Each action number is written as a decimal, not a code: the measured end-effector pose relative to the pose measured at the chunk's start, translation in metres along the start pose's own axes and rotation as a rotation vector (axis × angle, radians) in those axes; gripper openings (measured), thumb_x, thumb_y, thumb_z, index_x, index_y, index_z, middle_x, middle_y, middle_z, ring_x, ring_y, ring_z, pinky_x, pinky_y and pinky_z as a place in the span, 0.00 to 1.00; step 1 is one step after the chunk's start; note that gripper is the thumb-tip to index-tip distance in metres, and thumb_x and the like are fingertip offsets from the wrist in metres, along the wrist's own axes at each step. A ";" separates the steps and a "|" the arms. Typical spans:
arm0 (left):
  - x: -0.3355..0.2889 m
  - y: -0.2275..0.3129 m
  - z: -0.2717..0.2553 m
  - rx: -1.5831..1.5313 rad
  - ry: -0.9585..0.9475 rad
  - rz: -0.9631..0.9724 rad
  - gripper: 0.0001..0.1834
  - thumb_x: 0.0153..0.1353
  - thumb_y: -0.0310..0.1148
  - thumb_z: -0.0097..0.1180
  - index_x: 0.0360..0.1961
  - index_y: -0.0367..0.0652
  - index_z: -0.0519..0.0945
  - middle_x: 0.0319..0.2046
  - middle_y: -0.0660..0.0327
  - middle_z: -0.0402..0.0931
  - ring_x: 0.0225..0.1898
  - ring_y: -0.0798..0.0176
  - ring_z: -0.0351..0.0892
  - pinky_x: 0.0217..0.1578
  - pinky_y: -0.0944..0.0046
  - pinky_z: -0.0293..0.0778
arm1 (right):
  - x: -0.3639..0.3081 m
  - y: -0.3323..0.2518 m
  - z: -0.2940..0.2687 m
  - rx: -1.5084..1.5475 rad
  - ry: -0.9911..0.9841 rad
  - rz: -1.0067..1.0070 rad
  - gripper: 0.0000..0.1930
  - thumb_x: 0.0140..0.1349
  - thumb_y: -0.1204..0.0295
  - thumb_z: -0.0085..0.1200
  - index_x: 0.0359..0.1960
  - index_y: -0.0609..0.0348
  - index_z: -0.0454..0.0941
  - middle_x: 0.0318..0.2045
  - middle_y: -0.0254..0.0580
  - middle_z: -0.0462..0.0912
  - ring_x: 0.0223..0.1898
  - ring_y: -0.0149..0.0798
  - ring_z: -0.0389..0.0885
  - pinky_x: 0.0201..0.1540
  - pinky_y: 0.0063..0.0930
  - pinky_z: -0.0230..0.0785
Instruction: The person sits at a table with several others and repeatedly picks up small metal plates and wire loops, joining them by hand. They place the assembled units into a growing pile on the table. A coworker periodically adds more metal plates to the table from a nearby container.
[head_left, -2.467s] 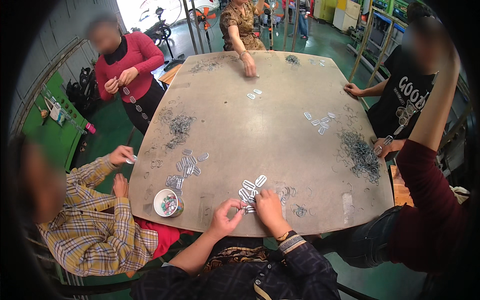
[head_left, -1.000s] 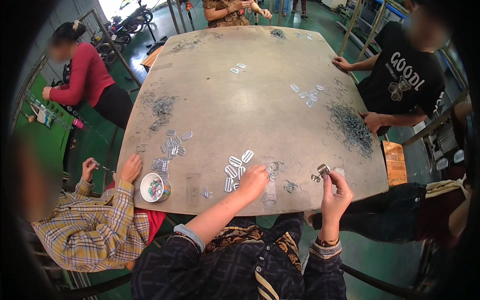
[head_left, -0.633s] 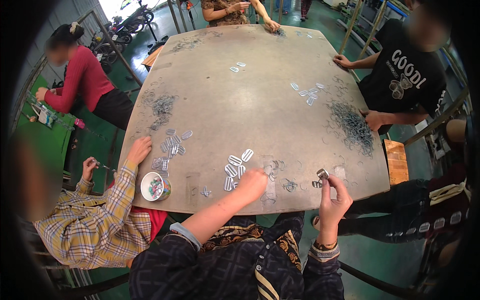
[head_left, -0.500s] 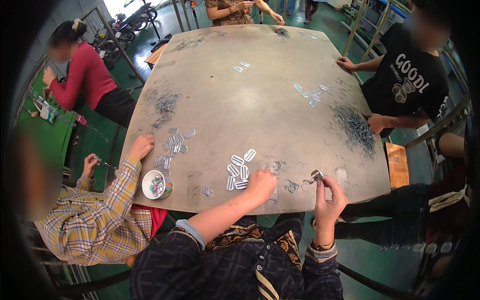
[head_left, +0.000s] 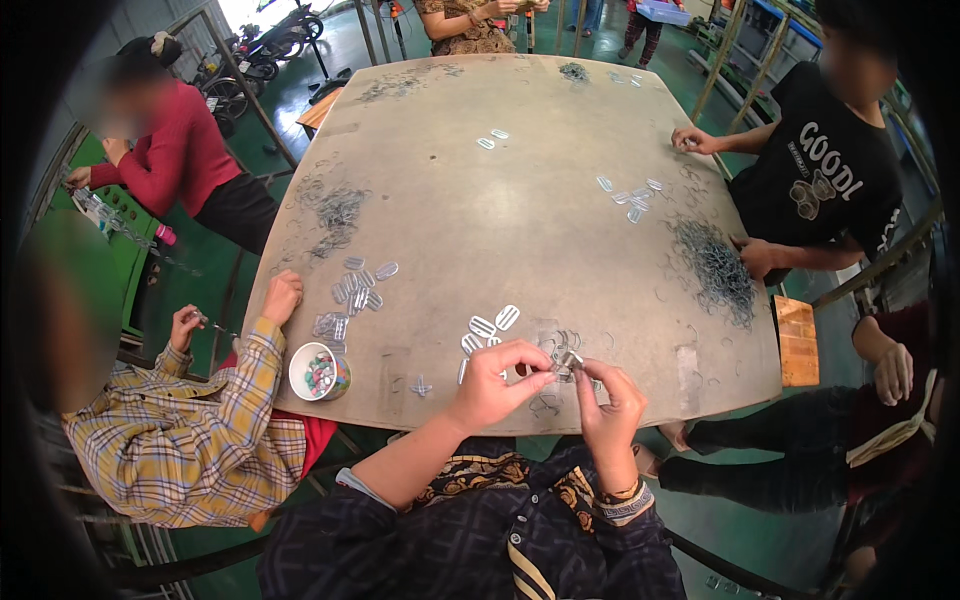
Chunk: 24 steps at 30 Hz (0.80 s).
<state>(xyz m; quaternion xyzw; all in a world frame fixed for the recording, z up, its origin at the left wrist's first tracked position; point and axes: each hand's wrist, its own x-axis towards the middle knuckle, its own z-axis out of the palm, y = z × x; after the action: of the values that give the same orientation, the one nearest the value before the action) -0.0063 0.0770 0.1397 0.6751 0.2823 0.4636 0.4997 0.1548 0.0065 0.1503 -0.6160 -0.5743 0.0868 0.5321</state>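
Over the near edge of the table, both hands are brought together. My right hand point(head_left: 612, 405) pinches a small shiny metal piece point(head_left: 570, 358) between thumb and fingertips. From the left, my left hand point(head_left: 500, 385) reaches the same piece, thumb and finger closed at its edge; whatever else that pinch holds is too small to make out. Oval slotted metal plates point(head_left: 482, 327) lie just beyond my left hand, which partly covers them. Thin curved wire pieces point(head_left: 545, 403) are scattered beneath and around the hands.
A white cup of coloured bits point(head_left: 320, 372) stands at the near left, beside a co-worker in a plaid shirt point(head_left: 235, 390). Wire heaps point(head_left: 712, 265) and more oval plates point(head_left: 357, 290) lie along the sides of the table point(head_left: 450, 230). Other people sit or stand around it.
My left hand has lifted off the wire pieces and come to the metal piece. My right hand has moved left and slightly nearer with it, so both hands now meet.
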 end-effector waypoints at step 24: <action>-0.025 0.012 -0.080 -0.300 0.162 0.134 0.09 0.59 0.15 0.57 0.34 0.40 0.72 0.39 0.49 0.81 0.46 0.54 0.81 0.50 0.54 0.76 | -0.008 0.061 0.120 -0.197 -0.469 -0.009 0.19 0.47 0.70 0.70 0.42 0.60 0.84 0.35 0.46 0.78 0.41 0.49 0.76 0.46 0.42 0.69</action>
<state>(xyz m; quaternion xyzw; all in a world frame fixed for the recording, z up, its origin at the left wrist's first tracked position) -0.0898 0.0851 0.1478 0.5709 0.2036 0.5855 0.5384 0.1033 0.0806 0.0499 -0.6254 -0.6905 0.1683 0.3221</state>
